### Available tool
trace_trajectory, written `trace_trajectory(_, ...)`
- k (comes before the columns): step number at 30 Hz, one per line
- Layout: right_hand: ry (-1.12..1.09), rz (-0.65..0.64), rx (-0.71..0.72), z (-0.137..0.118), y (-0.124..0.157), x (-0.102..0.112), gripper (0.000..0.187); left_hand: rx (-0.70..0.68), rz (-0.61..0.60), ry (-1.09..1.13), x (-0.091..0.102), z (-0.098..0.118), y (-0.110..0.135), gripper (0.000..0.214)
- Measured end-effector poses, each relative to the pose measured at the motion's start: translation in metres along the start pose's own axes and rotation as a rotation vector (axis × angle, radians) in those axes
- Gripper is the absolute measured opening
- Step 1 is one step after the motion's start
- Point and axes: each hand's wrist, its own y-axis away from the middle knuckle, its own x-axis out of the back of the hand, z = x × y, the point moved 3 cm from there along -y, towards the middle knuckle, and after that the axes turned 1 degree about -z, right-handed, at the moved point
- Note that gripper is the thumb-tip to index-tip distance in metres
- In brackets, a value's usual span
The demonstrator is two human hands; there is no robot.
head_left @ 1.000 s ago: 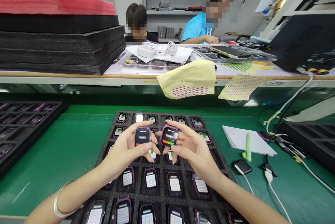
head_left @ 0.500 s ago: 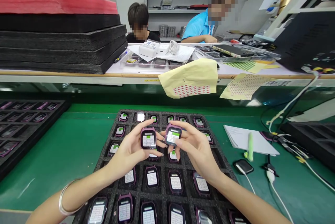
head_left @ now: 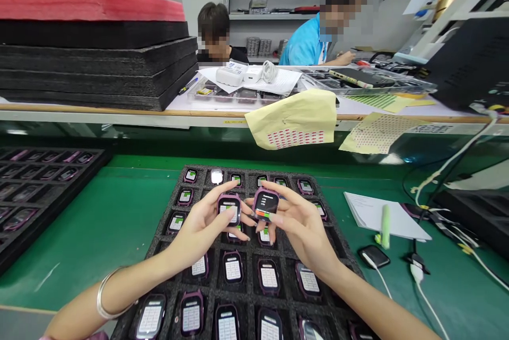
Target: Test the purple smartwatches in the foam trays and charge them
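Above a black foam tray (head_left: 250, 255), each of my hands holds a purple-framed smartwatch without a strap. My left hand (head_left: 202, 223) is closed round the left smartwatch (head_left: 228, 206), its thumb on the lit screen, which shows a white and green list. In my right hand (head_left: 302, 223) sits the right smartwatch (head_left: 265, 201), its screen dark with white text lines and a red and green strip low down. The right thumb rests at that screen's lower edge. More lit watches, such as a smartwatch (head_left: 269, 276) below my hands, lie in the tray's compartments, some covered by my hands.
Another foam tray (head_left: 47, 191) with watches lies at the left. To the right are papers (head_left: 385, 218), a green marker (head_left: 385, 226), a black charging puck (head_left: 374, 256) and white cables. A shelf edge (head_left: 199, 115) crosses ahead; two people sit behind it.
My left thumb has moved onto the left watch's screen. The right watch's screen has turned from a white list to a dark page with a red and green strip.
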Motion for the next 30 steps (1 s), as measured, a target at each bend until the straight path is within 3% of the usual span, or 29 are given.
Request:
trace_trajectory(9,0.046,0.037,-0.012,0.0026,-0.002,-0.0005,0.052,-0.044,-0.062,0.062,-0.0011,0.0027,0.0031,0.063)
trace_trajectory(12,0.013,0.005,-0.006,0.0012,-0.0007,-0.0018,0.052,-0.047,-0.033,0.045,-0.0021,0.0034,0.003,0.064)
trace_trajectory(17,-0.007,0.037,-0.012,0.0005,0.0011,-0.0021,0.046,-0.039,0.014,-0.004,-0.0016,0.0027,0.0011,0.057)
trace_trajectory(26,0.086,0.108,-0.034,0.0063,0.0002,0.0003,0.029,-0.085,-0.043,-0.02,-0.0019,0.0047,0.0017,0.045)
trace_trajectory(30,0.074,0.069,-0.03,0.0076,0.0013,-0.0013,0.029,-0.069,0.016,-0.058,-0.0019,0.0044,0.0003,0.037)
